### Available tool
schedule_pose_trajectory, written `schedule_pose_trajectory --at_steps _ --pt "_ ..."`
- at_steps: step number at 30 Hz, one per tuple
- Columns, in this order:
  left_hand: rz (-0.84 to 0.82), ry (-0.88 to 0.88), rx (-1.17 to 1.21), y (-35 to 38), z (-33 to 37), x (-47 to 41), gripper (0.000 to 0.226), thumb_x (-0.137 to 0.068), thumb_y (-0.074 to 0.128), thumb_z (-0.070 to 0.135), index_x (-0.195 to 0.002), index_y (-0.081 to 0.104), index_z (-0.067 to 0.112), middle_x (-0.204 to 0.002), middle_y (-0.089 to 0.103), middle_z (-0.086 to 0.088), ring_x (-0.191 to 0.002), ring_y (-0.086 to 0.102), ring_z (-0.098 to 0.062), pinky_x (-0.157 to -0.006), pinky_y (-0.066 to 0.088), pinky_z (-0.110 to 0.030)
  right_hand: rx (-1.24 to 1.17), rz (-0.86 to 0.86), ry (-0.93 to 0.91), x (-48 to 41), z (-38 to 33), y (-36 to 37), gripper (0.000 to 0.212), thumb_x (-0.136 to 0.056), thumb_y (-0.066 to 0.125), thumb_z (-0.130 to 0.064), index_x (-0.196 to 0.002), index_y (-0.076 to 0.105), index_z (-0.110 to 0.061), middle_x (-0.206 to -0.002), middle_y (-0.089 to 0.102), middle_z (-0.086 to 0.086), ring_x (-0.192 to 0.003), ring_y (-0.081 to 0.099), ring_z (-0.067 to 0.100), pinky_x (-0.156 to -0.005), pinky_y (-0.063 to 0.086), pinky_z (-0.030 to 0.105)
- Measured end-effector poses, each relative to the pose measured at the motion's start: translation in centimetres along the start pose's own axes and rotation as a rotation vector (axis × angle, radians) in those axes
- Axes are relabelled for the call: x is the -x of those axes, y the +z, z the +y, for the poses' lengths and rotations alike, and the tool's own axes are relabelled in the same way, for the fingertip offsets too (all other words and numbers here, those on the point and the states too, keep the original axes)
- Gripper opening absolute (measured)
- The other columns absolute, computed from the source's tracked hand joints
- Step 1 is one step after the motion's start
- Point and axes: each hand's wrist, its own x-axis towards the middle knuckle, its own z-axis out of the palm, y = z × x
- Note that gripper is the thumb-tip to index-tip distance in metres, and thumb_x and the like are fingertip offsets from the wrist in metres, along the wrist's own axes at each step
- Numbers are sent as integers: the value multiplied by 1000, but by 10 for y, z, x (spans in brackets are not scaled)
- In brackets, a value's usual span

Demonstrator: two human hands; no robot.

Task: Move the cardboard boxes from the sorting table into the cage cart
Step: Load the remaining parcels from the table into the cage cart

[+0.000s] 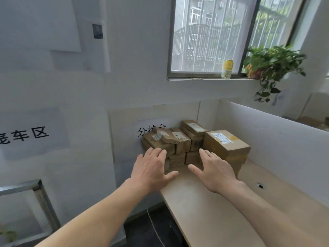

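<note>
Several brown cardboard boxes [179, 141] are stacked at the far end of the light wooden sorting table [213, 207], against the wall. The largest box [226, 145] stands at the right of the pile with a white and yellow label on top. My left hand [151, 168] reaches toward the left side of the pile, fingers straight and spread, holding nothing. My right hand [215, 170] is stretched out the same way in front of the large box, palm down. Whether either hand touches a box is unclear. A grey metal frame [41, 198] at the lower left may be the cage cart.
A white partition [277, 139] borders the table's right side. Paper signs with black characters hang on the wall [26, 134]. A window with a yellow-capped bottle [227, 69] and a trailing green plant [268, 66] is above. The dark floor [160, 227] lies left of the table.
</note>
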Motion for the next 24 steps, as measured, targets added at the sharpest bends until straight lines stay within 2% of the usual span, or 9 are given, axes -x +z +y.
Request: schedule_pose_trajectory --at_steps 7,11,16,24 --pt "-33 50 18 41 36 -75 88 -89 43 75 -154 33 17 -155 39 0 -144 33 -20 -112 38 -44 15 -29 78 -47 74 23 81 -98 37 -69 -159 23 -18 -163 32 1 -151 27 21 -116 37 43" --pt "-83 75 26 73 69 -130 87 -89 43 74 -154 32 17 -157 37 -1 -145 30 -20 -114 36 -44 20 -38 132 -82 130 40 80 -97 36 -70 -157 27 -18 -159 38 0 -146 34 21 -111 41 43" --pt "-135 78 44 112 109 -195 85 -89 45 74 -153 35 19 -156 39 -1 -146 32 -20 -114 37 -46 33 -68 190 -128 202 60 65 -94 40 -71 -138 44 -24 -138 55 -1 -127 50 21 -97 49 43" --pt "-222 51 60 173 154 -273 80 -91 45 71 -152 37 19 -154 42 -1 -143 36 -20 -111 39 -44 38 -79 266 -197 292 89 63 -94 41 -71 -133 47 -22 -133 56 3 -127 50 25 -94 47 43"
